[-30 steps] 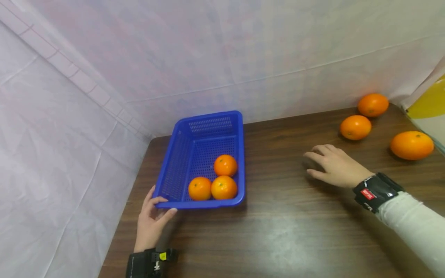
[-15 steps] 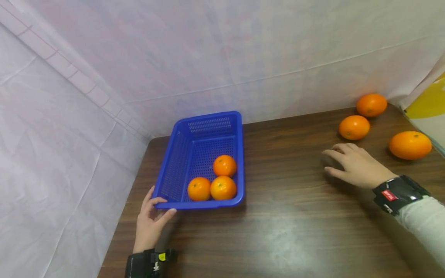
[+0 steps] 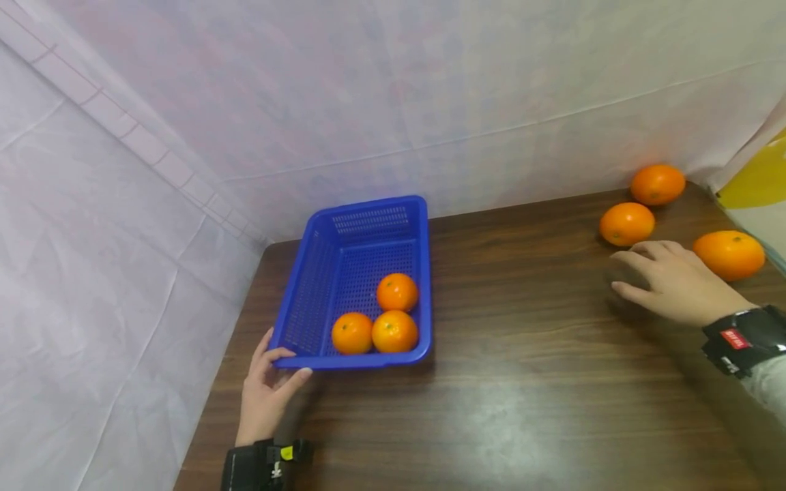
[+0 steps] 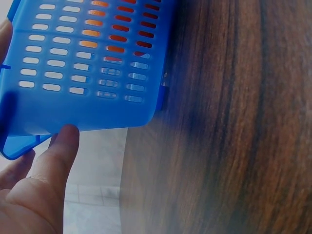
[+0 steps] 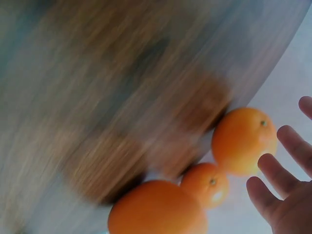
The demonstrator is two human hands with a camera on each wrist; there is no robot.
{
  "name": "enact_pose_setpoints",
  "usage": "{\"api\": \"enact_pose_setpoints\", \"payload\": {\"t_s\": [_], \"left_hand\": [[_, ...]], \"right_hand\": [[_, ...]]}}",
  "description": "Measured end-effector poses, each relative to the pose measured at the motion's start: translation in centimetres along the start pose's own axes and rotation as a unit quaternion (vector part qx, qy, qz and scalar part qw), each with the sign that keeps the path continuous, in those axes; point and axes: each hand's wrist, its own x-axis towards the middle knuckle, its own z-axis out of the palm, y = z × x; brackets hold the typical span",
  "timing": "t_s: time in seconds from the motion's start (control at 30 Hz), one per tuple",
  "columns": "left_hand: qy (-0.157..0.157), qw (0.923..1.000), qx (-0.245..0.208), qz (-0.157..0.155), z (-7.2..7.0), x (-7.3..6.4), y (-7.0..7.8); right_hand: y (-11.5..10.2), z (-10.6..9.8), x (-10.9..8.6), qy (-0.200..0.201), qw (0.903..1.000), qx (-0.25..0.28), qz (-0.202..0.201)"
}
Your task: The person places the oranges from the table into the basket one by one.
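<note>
A blue perforated plastic basket (image 3: 291,300) stands on the dark wooden table, with three oranges (image 3: 395,332) grouped at its near right end. At its near left corner my left hand (image 3: 264,395) grips the rim, fingers over the edge and thumb on the outer wall; the left wrist view shows the thumb (image 4: 63,151) against the basket wall (image 4: 87,109). My right hand (image 3: 681,283) hovers above the table at the right, holding nothing. Just beyond its fingers lies an orange (image 3: 627,224), with a second orange (image 3: 658,184) behind it. A larger orange (image 3: 729,254) is partly hidden by the hand.
White sheeting (image 3: 491,102) rises behind the table and along its left side. A yellow patch (image 3: 755,177) shows at the far right edge. Bare wood (image 3: 510,327) lies between the basket and the right hand.
My right hand has moved rightward across the table, up to the loose oranges. The left hand and the basket have stayed in place.
</note>
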Motion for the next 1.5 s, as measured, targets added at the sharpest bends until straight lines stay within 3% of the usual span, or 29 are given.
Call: {"api": "enact_pose_setpoints", "payload": {"t_s": [0.47, 0.87, 1.5], "left_hand": [[0.0, 1.0, -0.003, 0.006, -0.1, 0.1, 0.1], [-0.001, 0.9998, -0.002, 0.019, 0.0, 0.2, -0.1], [0.009, 0.9996, -0.019, 0.016, 0.1, 0.1, -0.4]], "right_hand": [[3.6, -1.2, -0.9, 0.003, 0.9989, -0.02, 0.041], [6.0, -0.9, -1.6, 0.016, 0.9917, -0.042, 0.12], [8.3, 0.3, -1.6, 0.002, 0.9845, 0.005, 0.175]]}}
